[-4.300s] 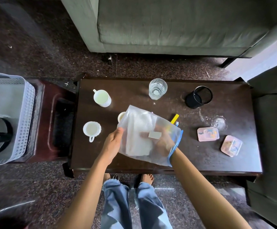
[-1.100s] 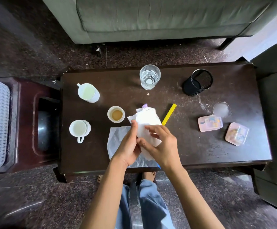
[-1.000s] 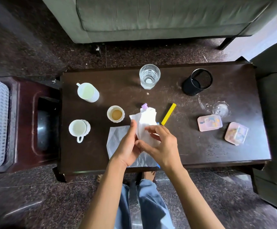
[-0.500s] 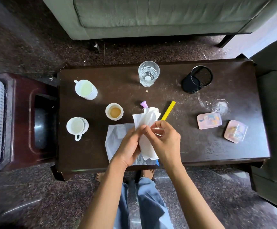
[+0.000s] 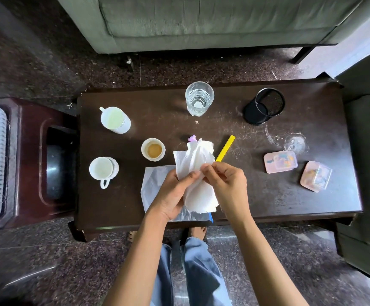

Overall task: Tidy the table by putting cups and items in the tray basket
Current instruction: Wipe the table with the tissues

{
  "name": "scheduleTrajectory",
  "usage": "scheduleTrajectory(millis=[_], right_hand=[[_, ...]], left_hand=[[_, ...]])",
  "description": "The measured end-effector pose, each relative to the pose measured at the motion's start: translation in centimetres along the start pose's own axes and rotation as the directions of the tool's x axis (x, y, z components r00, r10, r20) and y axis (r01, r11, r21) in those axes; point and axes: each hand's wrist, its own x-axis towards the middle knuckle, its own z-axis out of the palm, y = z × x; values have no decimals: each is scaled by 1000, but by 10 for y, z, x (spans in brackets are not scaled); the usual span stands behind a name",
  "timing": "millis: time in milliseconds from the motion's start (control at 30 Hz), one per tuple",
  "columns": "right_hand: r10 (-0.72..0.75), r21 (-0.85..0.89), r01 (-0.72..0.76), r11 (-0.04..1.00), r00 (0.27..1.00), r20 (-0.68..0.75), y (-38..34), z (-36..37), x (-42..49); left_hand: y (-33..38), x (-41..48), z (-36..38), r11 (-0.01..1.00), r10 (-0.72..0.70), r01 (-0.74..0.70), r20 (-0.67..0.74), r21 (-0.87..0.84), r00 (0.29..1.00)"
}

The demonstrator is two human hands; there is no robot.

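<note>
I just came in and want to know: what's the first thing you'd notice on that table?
Right in the middle, the left hand and right hand hold a crumpled white paper towel above a clear plastic bag lying flat at the table's near edge. Beyond them stands a glass of water, with a black mesh cup to its right.
</note>
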Motion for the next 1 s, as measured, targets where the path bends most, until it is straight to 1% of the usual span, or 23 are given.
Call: scheduleTrajectory(millis=[67, 233, 333, 467, 567, 667, 700, 733, 800, 867, 933, 1000], right_hand=[[20, 46, -20, 999, 1000, 7, 3, -2, 1], [43, 163, -45, 986, 999, 18, 0, -6, 6], [99, 248, -101, 963, 995, 19, -6, -19, 9], [237, 282, -237, 930, 971, 35, -8, -42, 20], [281, 268, -306, 913, 951, 128, -1, -51, 28], [319, 340, -411, 846, 900, 296, 1, -53, 26], [298, 344, -407, 846, 897, 327, 1, -54, 25], [253, 338, -371, 865, 904, 344, 2, -55, 24], [166, 342, -284, 896, 927, 336, 2, -55, 23], [111, 353, -223, 909, 943, 312, 2, -54, 23], [56, 382, -174, 908, 952, 302, -2, -53, 22], [-3, 408, -126, 904, 953, 302, -7, -53, 21]], left_hand=[[0, 1, 1, 1000, -3, 3, -26, -19, 1000], [2, 2, 1, 999, -35, 28, -149, -45, 988], [4, 3, -4, 998, -45, 34, -201, -58, 979], [12, 1, -14, 998, -32, 22, -150, -66, 988], [15, -1, -16, 996, -37, 29, -99, -82, 994], [15, -2, -16, 995, -54, 48, -71, -90, 996], [16, -2, -15, 994, -61, 55, -61, -97, 996], [16, -3, -15, 993, -62, 56, -54, -106, 997], [15, -3, -14, 990, -65, 60, -40, -126, 997], [16, -4, -14, 986, -73, 69, -23, -153, 997], [18, -4, -14, 982, -60, 64, 30, -179, 998], [18, -4, -14, 979, -51, 72, 112, -190, 992]])
